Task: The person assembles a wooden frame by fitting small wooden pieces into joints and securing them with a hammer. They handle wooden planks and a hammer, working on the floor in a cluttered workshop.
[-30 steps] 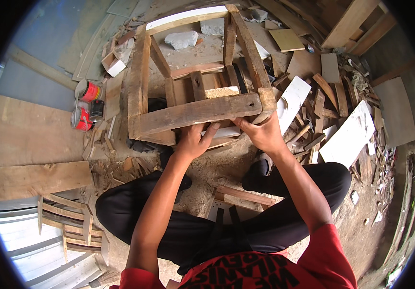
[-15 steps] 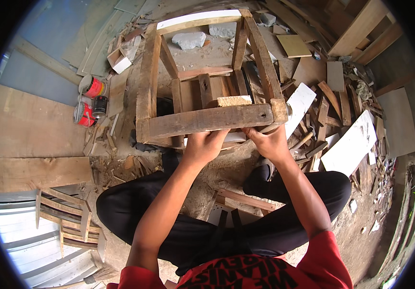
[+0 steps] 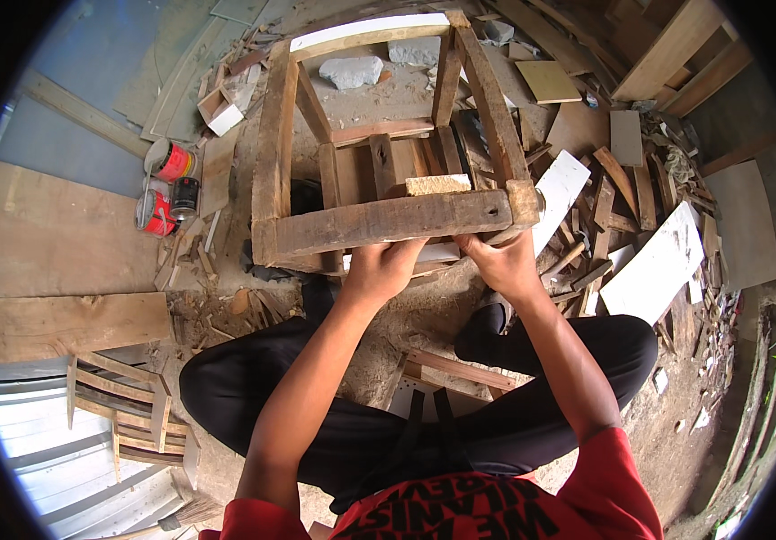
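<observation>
We've got both hands, left hand (image 3: 386, 267) and right hand (image 3: 500, 265), clamped on the wooden frame (image 3: 388, 222)'s near rail, mid-reposition; next probably needs a steady lift.

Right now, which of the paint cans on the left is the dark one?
The small dark can, wedged between the two red cans beside the wooden frame; the other two have red bodies, while it looks black.
</observation>
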Demonstrator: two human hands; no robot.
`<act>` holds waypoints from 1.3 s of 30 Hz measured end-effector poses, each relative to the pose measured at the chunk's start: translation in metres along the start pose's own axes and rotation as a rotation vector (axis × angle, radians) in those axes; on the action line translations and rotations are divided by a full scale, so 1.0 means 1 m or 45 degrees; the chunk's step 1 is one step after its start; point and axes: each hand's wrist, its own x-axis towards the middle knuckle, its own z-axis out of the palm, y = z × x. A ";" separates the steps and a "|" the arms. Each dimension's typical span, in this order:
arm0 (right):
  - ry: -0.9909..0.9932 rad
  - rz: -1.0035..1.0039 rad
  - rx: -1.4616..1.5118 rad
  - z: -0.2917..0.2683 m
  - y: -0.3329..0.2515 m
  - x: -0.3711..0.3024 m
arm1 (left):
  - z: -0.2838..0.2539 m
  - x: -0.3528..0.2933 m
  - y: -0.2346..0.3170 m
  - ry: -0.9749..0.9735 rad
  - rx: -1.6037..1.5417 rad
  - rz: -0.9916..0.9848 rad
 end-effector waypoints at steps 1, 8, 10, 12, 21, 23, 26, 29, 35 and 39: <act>-0.002 -0.008 0.005 0.000 0.000 0.000 | -0.001 0.000 0.000 -0.009 0.030 0.020; -0.029 -0.016 -0.033 -0.001 0.002 -0.001 | -0.002 0.003 0.002 -0.012 0.084 0.057; -0.032 -0.024 -0.060 -0.001 0.002 -0.001 | -0.002 0.002 0.001 -0.013 0.072 0.057; -0.030 -0.022 -0.061 0.000 0.002 -0.001 | -0.002 0.001 0.000 -0.012 0.051 0.049; -0.039 -0.017 -0.057 0.001 0.000 -0.005 | -0.001 -0.002 0.004 0.012 0.082 0.096; -0.034 -0.019 -0.069 0.001 0.001 -0.005 | -0.003 -0.004 0.003 -0.004 0.076 0.067; -0.040 -0.014 -0.058 0.001 0.000 -0.005 | -0.002 -0.003 0.005 -0.011 0.075 0.078; -0.004 -0.041 -0.029 0.004 -0.001 -0.005 | -0.001 -0.002 0.005 -0.011 0.063 0.106; 0.023 -0.079 -0.049 0.004 0.001 -0.002 | 0.003 -0.007 -0.015 -0.044 -0.165 -0.095; 0.034 -0.149 -0.177 0.001 0.006 0.005 | 0.000 -0.007 -0.040 -0.034 0.011 -0.005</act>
